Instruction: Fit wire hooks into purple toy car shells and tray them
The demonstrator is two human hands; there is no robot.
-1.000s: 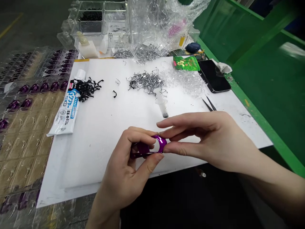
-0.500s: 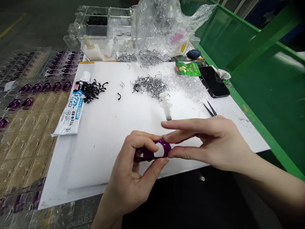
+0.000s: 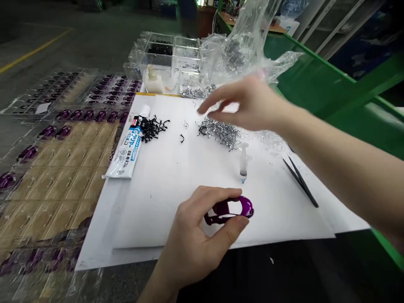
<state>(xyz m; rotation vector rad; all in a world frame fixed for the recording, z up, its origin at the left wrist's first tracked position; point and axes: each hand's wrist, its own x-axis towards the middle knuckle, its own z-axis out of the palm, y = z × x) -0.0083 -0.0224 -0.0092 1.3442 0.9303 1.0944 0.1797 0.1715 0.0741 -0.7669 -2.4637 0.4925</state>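
Note:
My left hand grips a glossy purple plastic shell that looks like a toy car body, with window-like openings through which white shows. Its thumb and fingers press the shell from opposite sides, just over the white sheet. Raised over a heap of small silver parts, my right hand is slightly blurred, its fingers stretched out and apart with nothing visible in them. Between the heap and the shell lies a small syringe with dark content near its tip.
Black tweezers lie at the right. On the left are a glue tube and a pile of small black parts. Clear trays with purple shells stand beyond. A clear divided box and plastic film are behind; a green wall borders the right.
My right hand has let go of the purple shell and moved up and away over the silver heap. My left hand still holds the shell. The view has shifted, showing more floor behind.

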